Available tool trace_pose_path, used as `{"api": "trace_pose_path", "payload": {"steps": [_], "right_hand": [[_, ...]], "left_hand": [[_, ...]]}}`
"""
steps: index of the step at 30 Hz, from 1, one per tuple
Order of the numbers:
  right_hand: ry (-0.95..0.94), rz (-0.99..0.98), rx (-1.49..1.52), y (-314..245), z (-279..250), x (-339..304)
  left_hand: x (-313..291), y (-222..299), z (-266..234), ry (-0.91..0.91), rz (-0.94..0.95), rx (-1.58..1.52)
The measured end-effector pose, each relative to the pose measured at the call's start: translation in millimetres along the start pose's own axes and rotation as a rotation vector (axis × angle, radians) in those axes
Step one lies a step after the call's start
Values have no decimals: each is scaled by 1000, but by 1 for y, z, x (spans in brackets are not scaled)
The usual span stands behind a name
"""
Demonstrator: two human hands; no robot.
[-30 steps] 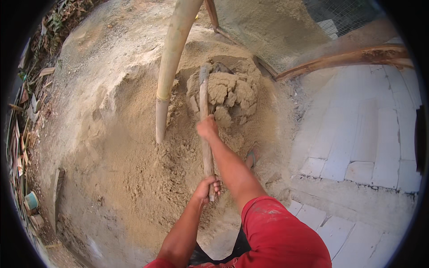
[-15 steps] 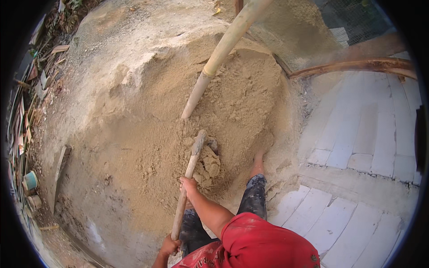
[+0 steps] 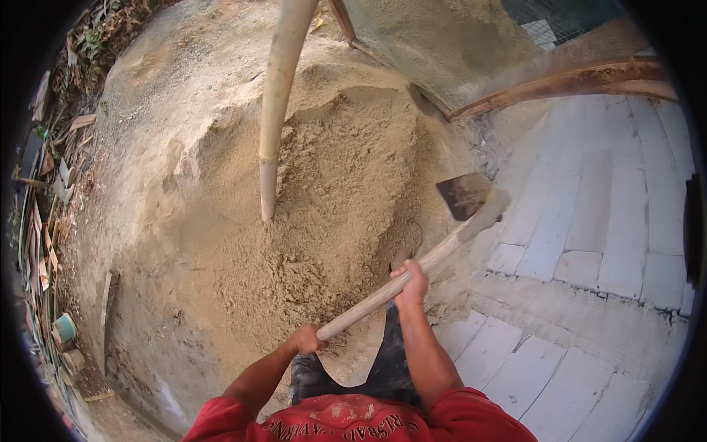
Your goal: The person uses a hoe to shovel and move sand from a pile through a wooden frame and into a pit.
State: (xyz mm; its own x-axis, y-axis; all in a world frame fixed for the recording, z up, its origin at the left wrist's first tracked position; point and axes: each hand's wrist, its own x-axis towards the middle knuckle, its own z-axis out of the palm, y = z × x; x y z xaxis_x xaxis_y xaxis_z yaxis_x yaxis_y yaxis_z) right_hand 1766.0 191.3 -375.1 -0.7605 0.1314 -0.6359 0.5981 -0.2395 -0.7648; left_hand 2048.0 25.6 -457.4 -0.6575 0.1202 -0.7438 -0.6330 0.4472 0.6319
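Diagonally across the head view, a hoe slants forward and right: the left grip wraps its butt, the right grip clasps farther along, nearer the dark blade, which lies beyond both, at the sand heap's right edge.

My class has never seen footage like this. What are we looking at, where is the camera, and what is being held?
There is no machine here, just a person's two bare hands. The wide camera sits on the person's head, looking down, so straight edges bend near the rim. The red shirt at the bottom is the wearer's own. Below lies a heap of sand, partly hidden by a bamboo pole, with pale slabs to the right. The left hand grips the end of a hoe; the right hand holds it further up, nearer the dark blade.
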Motion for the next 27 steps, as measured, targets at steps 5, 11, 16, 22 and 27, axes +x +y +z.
{"api": "trace_pose_path", "payload": {"steps": [5,11,16,22,27], "right_hand": [[103,-470,130,-185,27,151],[3,-84,-94,-120,56,257],[48,270,-123,63,74,162],[-68,398,-237,174,75,-4],[-72,549,-337,341,85,-124]], "left_hand": [[136,234,-119,113,132,141],[121,263,-138,150,-22,55],[8,117,-95,210,-240,63],[-156,-11,-56,248,-323,-28],[-272,-143,-23,217,-482,-19]]}}
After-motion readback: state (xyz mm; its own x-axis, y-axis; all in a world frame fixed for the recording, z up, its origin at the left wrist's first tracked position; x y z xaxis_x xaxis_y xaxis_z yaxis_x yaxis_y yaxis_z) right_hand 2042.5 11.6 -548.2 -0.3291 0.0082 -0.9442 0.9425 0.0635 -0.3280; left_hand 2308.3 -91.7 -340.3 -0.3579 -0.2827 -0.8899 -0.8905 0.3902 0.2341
